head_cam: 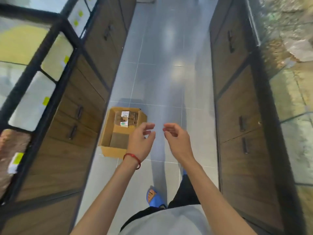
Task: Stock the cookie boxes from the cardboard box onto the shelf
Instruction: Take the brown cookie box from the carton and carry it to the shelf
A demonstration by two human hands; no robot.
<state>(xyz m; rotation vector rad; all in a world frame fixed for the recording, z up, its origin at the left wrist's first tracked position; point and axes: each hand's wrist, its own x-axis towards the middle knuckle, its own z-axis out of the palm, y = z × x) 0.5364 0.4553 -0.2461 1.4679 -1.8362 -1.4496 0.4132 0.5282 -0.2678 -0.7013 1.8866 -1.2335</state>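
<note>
Both hands, left hand (pixel 142 141) and right hand (pixel 176 139), hang loose-fingered and hold nothing above the floor (pixel 169 82), while 1 cookie box (pixel 125 118) lies at the far end of the cardboard box (pixel 116 133).

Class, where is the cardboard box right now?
In the head view, the cardboard box sits on the floor, left of centre, beside the left cabinet.

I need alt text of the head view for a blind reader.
The left hand and the right hand hover empty, fingers loosely curled, over a tiled floor. An open cardboard box on it holds cookie boxes at its far end.
</note>
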